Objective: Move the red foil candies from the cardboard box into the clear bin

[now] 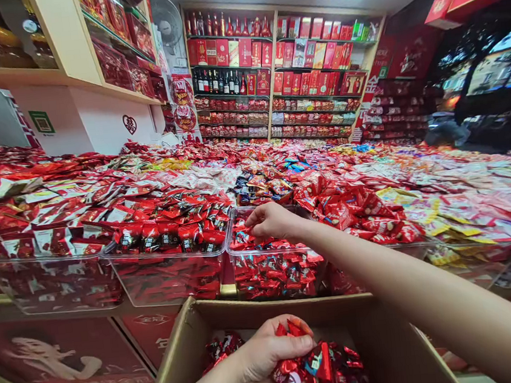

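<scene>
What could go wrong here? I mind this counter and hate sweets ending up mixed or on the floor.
1. The left hand grips a heaped bunch of candies over the box; loose ones might slip out.
2. The right hand reaches into a clear bin beside similar red sweets; pieces could land in the wrong bin.
3. The forearm crosses heaped packs and may knock some off.

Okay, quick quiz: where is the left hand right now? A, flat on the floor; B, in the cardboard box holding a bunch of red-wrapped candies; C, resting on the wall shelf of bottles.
B: the left hand clutches red-wrapped candies inside the cardboard box, while the right hand reaches into a clear bin.
</scene>
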### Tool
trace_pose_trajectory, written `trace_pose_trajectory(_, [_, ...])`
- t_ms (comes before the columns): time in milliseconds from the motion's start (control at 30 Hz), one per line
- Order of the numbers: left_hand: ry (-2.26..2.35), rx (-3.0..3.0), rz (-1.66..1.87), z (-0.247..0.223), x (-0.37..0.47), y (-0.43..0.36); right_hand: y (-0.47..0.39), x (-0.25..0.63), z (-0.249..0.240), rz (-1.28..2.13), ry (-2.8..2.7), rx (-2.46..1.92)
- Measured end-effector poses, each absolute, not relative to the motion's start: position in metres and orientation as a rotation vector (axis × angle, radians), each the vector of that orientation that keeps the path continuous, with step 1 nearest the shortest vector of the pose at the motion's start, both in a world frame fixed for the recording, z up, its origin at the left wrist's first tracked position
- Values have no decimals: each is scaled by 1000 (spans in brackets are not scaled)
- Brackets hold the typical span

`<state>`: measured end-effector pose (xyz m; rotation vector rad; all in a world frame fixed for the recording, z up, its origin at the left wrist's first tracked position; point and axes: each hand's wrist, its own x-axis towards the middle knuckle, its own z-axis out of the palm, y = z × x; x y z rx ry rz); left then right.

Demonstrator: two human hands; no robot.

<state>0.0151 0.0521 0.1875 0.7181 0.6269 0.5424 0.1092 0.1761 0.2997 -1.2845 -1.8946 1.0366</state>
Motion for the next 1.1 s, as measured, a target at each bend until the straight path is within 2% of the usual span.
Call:
trace_pose_trajectory(300, [629,735,525,187,15,52,174,120,300,754,-2168,-1328])
trace_pose_trajectory(500, [649,730,499,186,16,52,174,134,308,829,-2331,-1214])
trace_pose_trajectory(933, [660,724,504,185,17,51,163,151,298,1096,-2033,-1049])
trace_pose_trajectory(1100, [657,726,505,184,18,51,166,156,294,1030,-1968,-1062])
